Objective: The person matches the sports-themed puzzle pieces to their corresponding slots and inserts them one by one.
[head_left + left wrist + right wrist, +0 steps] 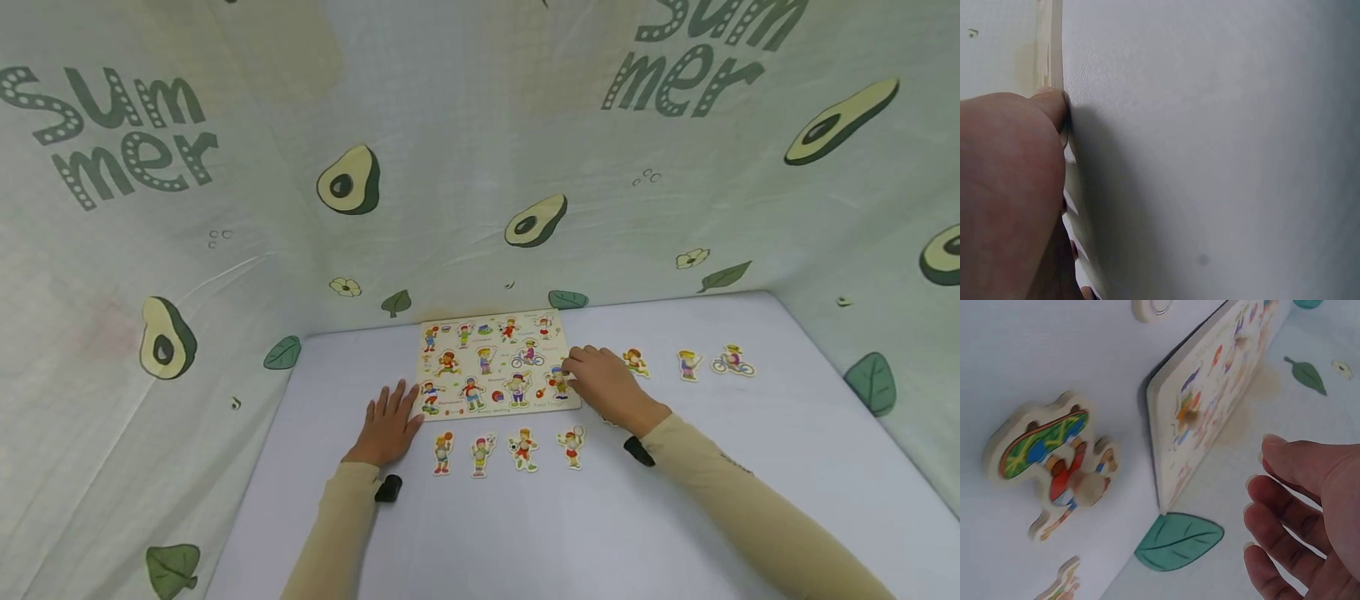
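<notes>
A wooden puzzle board (487,333) printed with small sports figures lies near the back of the table. Against its left edge rests my left hand (386,425), fingers spread; the left wrist view shows the thumb (1050,106) touching the board's side. By the right edge is my right hand (606,385), its fingers loosely bent with nothing between them in the right wrist view. Closest to it on the board is a knobbed figure piece (557,382). Other pieces set in the lower row include a weightlifter-like figure (517,389). A skateboarder piece (1063,459) lies loose beside the board.
In front of the board several loose pieces stand in a row, among them a tennis player (572,447) and a footballer (522,450). To the right lie a runner (635,362), a figure with a bat (688,365) and a cyclist (733,361). A printed cloth (450,250) hangs behind.
</notes>
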Tool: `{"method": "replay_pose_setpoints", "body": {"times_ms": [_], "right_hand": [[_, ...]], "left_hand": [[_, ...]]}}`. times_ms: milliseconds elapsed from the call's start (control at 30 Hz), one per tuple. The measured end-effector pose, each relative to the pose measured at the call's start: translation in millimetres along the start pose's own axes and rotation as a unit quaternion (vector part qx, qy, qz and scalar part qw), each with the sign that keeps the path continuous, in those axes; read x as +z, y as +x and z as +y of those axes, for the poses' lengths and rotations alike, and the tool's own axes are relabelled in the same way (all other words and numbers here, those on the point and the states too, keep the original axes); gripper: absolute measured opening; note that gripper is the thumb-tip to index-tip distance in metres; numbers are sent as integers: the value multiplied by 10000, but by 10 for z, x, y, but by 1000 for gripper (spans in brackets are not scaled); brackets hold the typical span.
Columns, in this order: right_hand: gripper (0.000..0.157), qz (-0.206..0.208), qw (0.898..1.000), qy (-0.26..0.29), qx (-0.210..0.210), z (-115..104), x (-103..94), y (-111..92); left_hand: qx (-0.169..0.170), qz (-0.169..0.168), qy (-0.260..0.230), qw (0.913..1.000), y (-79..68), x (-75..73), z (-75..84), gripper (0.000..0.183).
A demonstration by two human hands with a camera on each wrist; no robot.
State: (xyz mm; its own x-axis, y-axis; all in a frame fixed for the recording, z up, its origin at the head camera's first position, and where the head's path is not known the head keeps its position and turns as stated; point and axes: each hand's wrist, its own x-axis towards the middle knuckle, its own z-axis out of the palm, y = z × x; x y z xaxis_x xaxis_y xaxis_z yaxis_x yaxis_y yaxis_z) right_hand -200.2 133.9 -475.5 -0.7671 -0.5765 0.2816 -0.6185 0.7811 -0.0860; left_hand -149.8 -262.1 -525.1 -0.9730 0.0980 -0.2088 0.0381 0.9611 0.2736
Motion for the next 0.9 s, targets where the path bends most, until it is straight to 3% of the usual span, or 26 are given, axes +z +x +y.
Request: {"method": "replay_pose_setpoints", "body": {"times_ms": [500,900], "right_hand": [[23,46,9991,45,414,396,14,-369],[23,41,9988,211,449,500,105,-568]], "left_hand": [[161,35,-1,9999,77,83,-98,65],[229,63,-9,9997,73,77,-97,64]]}}
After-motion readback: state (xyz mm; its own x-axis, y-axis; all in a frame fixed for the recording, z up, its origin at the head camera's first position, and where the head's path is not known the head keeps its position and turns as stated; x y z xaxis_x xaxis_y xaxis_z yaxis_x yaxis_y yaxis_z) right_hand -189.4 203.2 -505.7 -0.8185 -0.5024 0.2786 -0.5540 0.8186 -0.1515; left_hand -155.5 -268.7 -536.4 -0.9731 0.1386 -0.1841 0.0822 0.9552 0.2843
